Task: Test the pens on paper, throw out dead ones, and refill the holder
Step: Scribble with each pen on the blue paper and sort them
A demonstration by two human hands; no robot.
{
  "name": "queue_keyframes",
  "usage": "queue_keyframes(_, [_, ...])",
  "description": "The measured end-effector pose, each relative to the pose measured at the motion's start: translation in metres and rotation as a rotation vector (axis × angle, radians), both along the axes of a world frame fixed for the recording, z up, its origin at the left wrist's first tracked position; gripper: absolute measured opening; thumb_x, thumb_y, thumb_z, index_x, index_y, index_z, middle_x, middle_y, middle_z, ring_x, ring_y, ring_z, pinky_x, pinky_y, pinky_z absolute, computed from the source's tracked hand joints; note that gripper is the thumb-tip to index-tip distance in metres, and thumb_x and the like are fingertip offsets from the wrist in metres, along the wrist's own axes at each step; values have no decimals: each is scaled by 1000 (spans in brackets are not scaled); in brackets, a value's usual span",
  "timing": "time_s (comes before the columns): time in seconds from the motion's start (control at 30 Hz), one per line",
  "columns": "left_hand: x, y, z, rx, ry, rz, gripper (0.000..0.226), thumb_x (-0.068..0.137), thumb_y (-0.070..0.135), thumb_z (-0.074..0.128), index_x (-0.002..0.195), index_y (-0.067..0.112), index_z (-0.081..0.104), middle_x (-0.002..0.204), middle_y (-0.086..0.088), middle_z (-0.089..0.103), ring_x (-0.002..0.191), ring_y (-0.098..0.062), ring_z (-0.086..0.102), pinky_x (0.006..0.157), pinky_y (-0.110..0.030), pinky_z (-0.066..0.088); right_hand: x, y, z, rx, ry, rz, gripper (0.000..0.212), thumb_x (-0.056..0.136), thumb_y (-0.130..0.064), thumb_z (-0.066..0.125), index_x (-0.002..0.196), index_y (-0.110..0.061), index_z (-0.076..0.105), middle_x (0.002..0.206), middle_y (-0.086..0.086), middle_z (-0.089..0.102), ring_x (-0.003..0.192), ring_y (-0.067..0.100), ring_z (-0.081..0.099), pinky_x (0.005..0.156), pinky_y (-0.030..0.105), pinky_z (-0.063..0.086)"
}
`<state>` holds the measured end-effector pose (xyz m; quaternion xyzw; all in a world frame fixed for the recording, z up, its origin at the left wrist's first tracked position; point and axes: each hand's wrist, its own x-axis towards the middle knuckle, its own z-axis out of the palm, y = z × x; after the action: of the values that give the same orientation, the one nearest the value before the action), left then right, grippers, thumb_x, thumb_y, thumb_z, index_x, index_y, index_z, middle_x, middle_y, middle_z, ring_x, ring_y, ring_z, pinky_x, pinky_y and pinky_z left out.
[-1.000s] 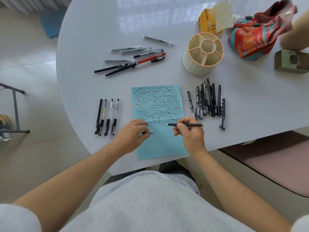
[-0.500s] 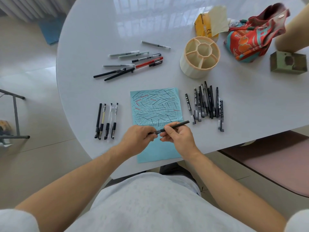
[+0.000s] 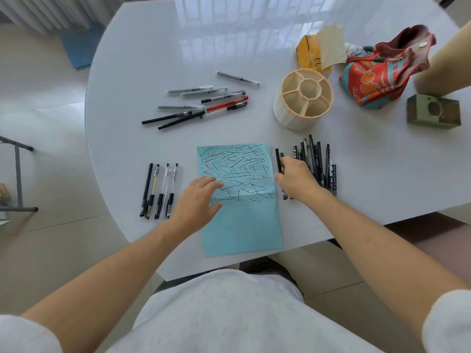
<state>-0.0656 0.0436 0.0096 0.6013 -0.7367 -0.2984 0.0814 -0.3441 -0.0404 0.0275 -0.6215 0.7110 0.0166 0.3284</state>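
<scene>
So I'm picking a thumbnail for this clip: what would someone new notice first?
The blue paper at the table's near edge, covered in black and red test strokes, with the left hand resting flat on it. Pens lie in groups around it: four on the left, a dark row on the right where the right hand holds one, and the empty holder behind.

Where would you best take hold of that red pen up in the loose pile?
Pinch the red pen across its barrel near the middle, coming straight down from above. It lies flat, slanting up to the right, with black pens tight against it on the near side, so a sideways approach would probably knock them, while the top is open.
</scene>
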Motion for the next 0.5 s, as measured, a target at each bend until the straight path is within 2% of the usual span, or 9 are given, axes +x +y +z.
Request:
queue_keyframes(0.1, [10,3,-4,-17,-73,-23,49,85,24,74,131,18,60,145,-8,51,140,-29,38,119,-37,24,0,-3,-10,-36,68,77,22,93,-16,61,112,-6,61,102,13,68,88,30,59,78,40,53])
queue_keyframes(0.17, [13,6,-7,-18,-110,-47,50,84,21,72,132,18,60,148,-8,49,141,-30,36,119,-38,25,-2,-5,-16,-59,120,88,22,91,-11,61,112,-5,59,109,15,67,94,33,61,79,41,53])
queue_keyframes(0.3, [15,10,-13,2,-146,-71,49,84,23,68,133,23,57,155,-6,37,145,-27,26,119,-43,28,8,-26,-14,-100,195,88,31,88,-9,63,118,-10,54,119,14,56,92,32,56,73,36,42])
queue_keyframes(0.4, [16,9,-17,13,-153,-69,48,87,28,64,135,28,54,158,-3,32,147,-25,20,119,-43,27,41,-65,-6,-208,91,182,37,94,-15,61,131,-11,59,128,14,57,110,32,59,90,41,50])
queue_keyframes(0.5, [18,9,-18,22,-158,-79,50,90,30,62,139,30,50,160,-1,27,149,-24,17,120,-41,24,89,-114,-3,-305,24,291,35,96,-9,53,130,-13,63,132,11,59,115,31,60,98,45,50])
